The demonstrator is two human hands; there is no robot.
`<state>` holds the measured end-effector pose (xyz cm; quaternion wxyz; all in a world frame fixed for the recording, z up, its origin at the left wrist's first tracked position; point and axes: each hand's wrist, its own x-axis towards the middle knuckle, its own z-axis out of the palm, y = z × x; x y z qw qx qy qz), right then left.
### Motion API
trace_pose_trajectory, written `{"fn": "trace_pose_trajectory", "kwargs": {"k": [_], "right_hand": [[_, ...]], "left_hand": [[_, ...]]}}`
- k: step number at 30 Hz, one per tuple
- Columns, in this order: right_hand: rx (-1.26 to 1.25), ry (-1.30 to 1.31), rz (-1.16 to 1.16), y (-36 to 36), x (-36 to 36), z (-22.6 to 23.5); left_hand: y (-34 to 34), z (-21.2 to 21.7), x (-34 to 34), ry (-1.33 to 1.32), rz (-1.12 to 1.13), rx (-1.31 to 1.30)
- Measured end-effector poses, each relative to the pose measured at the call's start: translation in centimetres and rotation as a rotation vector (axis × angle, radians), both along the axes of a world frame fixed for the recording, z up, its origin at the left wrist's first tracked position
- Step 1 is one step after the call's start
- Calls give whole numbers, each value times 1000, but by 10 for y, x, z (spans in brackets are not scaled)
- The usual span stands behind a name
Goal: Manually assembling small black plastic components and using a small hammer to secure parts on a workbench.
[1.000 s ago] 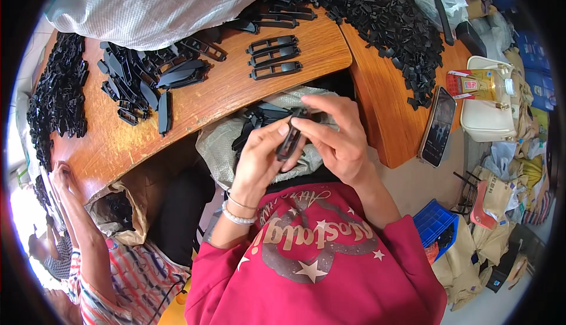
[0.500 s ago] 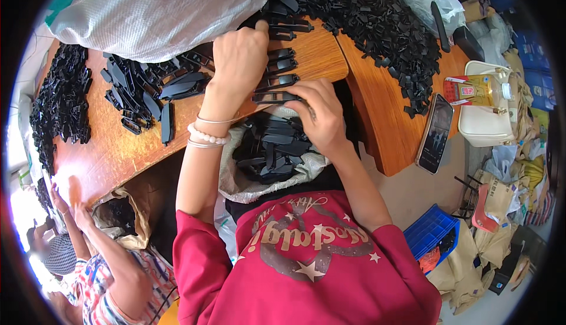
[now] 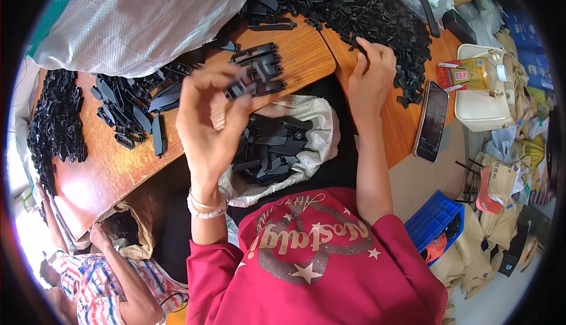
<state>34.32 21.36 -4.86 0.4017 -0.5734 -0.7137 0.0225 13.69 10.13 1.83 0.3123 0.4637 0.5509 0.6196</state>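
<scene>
My left hand, its fingers smeared by motion, is closed on a slotted black plastic part above the table edge. Just beyond it, similar black plastic frames lie side by side on the wooden table. Over to the right, my right hand pinches a small black clip piece at the edge of a heap of small black pieces. Below the table edge, an open white woven sack in front of me holds long black parts.
A bulky white sack covers the table's back left. Black parts and another heap lie left. A phone, drink bottle and white bag are right. A co-worker sits lower left; a blue crate stands lower right.
My left hand has drawn back toward me with a black part. My right hand has let go of a black frame and moved right to the heap of small pieces.
</scene>
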Motion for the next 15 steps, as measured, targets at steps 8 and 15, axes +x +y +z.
{"fn": "trace_pose_trajectory", "kwargs": {"k": [8,15], "right_hand": [[42,37,-42,12,6,-12],[-120,505,244,-33,-5,16]], "left_hand": [[-36,-36,3,-571,-276,58],[-54,-45,34,-854,-331,-218]]}}
